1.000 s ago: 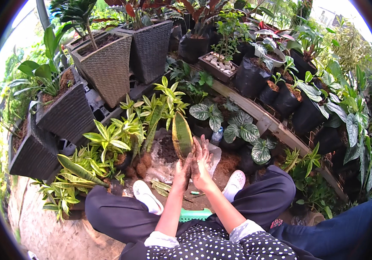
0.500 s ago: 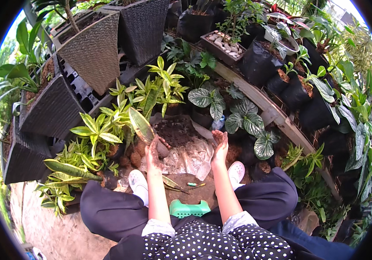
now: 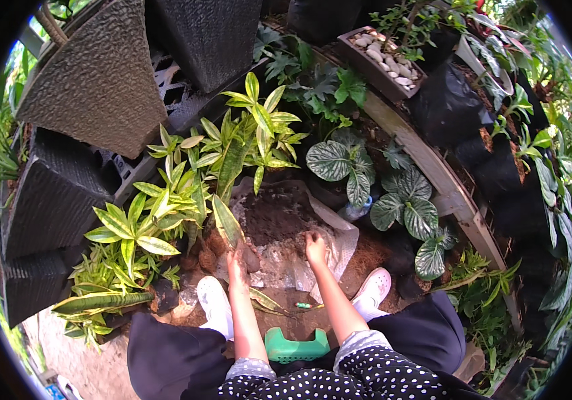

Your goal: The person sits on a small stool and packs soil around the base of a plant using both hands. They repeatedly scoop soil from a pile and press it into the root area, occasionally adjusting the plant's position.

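My left hand (image 3: 237, 264) is smeared with soil and closed round a small, rounded brownish pot (image 3: 252, 259). A broad snake plant leaf (image 3: 226, 221) with yellow edges rises just behind that hand, apparently out of the pot. Over the right part of a clear plastic sheet (image 3: 342, 233), my right hand (image 3: 314, 248) is closed with its fingers curled in. What those fingers hold, if anything, is hidden. A heap of dark soil (image 3: 274, 217) lies on the sheet, beyond both hands.
Yellow-green potted plants (image 3: 156, 245) crowd the left. Dark-leaved plants (image 3: 336, 161) and a clear bottle (image 3: 356, 209) stand on the right, before a wooden rail (image 3: 426, 160). A loose leaf (image 3: 266, 299) and a small green object (image 3: 303, 305) lie near the green stool (image 3: 296, 345).
My right hand has gone from open and raised to closed, moving left and lower over the sheet. The left hand keeps its hold on the pot. The whole view has shifted.
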{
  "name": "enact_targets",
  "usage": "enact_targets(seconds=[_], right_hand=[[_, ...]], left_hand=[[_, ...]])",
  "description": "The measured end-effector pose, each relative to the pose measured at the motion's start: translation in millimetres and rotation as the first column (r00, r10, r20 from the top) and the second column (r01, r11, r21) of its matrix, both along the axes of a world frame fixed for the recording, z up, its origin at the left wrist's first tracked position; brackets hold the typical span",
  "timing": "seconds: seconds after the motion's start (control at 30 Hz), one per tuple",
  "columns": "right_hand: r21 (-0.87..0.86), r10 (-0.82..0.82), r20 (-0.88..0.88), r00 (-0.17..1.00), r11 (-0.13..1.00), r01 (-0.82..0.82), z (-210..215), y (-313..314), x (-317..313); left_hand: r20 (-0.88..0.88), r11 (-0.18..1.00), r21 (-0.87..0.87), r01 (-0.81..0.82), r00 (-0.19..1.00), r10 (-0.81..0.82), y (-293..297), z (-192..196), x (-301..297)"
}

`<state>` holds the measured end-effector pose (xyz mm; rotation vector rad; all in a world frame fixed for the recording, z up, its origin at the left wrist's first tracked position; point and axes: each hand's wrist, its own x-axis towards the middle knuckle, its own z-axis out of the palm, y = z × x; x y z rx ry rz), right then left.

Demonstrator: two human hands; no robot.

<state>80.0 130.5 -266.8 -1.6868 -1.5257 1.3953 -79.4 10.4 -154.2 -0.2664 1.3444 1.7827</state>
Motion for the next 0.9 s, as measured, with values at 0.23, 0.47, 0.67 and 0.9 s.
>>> enact_targets(seconds=[0.23, 0.47, 0.67, 0.9], right_hand=[[0.088, 0.592, 0.496, 0.635, 0.694, -0.715, 1.7, 13.6, -67.8], [0.224, 0.699, 0.579, 0.421, 0.36, -0.906, -21.6, 28.2, -136.7], [0.027, 0.723, 0.678, -0.131, -0.203, -0.979, -41.6, 16.8, -136.1], [0.031, 0.714, 0.697, -0.066, -0.122, -0.992, -44.1, 6.4, -110.7]], left_hand=[[0.001, 0.992, -0.118, -0.043, 0.999, 0.044, -8.9, -41.4, -16.3], [-0.026, 0.984, -0.15, -0.097, 0.995, 0.094, -6.1, -48.7, -38.8], [0.0, 0.976, -0.135, -0.168, 0.985, 0.17, -8.3, -58.4, -52.9], [0.003, 0.981, -0.118, -0.156, 0.988, 0.158, -8.5, -60.3, -52.1]])
